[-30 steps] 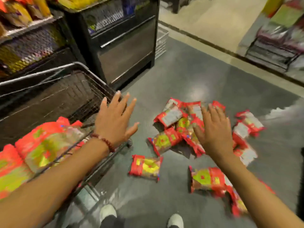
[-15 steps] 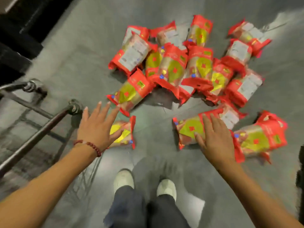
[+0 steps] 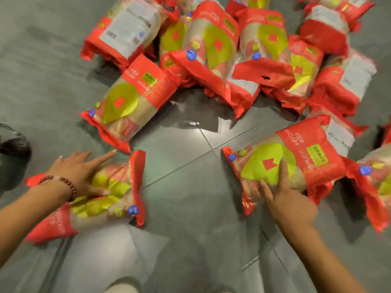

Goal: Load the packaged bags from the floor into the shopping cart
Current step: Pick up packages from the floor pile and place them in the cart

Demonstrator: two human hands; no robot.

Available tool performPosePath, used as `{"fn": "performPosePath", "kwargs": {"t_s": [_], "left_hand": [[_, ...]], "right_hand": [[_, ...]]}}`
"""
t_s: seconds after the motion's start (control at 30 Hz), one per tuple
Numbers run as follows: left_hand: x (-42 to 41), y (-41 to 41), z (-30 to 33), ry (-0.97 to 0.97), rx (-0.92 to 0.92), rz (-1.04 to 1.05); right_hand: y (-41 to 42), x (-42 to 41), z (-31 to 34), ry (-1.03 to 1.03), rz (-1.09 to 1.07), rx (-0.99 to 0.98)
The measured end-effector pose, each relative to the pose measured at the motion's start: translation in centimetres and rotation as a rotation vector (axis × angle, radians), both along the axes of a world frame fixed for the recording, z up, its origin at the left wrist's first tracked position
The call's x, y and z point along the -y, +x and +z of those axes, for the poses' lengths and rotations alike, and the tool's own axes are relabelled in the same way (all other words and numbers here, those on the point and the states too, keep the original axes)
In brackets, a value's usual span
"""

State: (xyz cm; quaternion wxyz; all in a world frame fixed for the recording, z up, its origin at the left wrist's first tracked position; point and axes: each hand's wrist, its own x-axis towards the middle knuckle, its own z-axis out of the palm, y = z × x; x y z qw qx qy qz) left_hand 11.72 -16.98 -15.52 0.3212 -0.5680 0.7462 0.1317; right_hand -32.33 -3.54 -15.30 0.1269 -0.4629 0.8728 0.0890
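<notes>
Several red and yellow packaged bags point(image 3: 213, 45) lie in a heap on the grey floor at the top. One bag point(image 3: 131, 102) lies apart at the heap's left front. My left hand point(image 3: 78, 172), with a bead bracelet on the wrist, rests flat on the nearest left bag point(image 3: 110, 199) with fingers spread, not closed around it. My right hand point(image 3: 283, 197) grips the near edge of another bag point(image 3: 296, 161) on the right, one finger stretched across its yellow label. The shopping cart's basket is out of view.
A dark wheel of the cart point(image 3: 14, 146) shows at the left edge. Grey floor tiles point(image 3: 186, 166) lie between the two bags under my hands. More bags point(image 3: 376, 187) sit at the right edge. My shoe tip point(image 3: 122, 288) is at the bottom.
The view has dropped from the cart to close over the floor. Both hands have come down from the air onto two bags, the right one closing on its bag.
</notes>
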Motion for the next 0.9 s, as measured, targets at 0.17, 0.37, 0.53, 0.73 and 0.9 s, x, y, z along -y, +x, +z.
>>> {"fn": "performPosePath", "kwargs": {"t_s": [0.17, 0.37, 0.53, 0.73, 0.9], "left_hand": [[-1.0, -1.7, -0.8, 0.095, -0.23, 0.285], [-3.0, -7.3, -2.6, -0.008, -0.362, 0.659], [-3.0, -11.6, -3.3, -0.048, -0.494, 0.752], [-5.6, -13.0, -2.7, 0.006, -0.824, 0.806], [-6.6, -13.0, -3.2, -0.09, -0.914, 0.806]], "right_hand": [[-0.3, 0.2, -1.8, -0.068, -0.11, 0.128], [-0.9, -0.7, -3.2, -0.353, -0.038, 0.404], [-0.3, 0.0, -3.1, -0.574, -0.126, 0.569], [0.6, 1.1, -3.2, -0.69, -0.247, 0.579], [0.2, 0.9, -3.3, -0.724, -0.193, 0.649]]}}
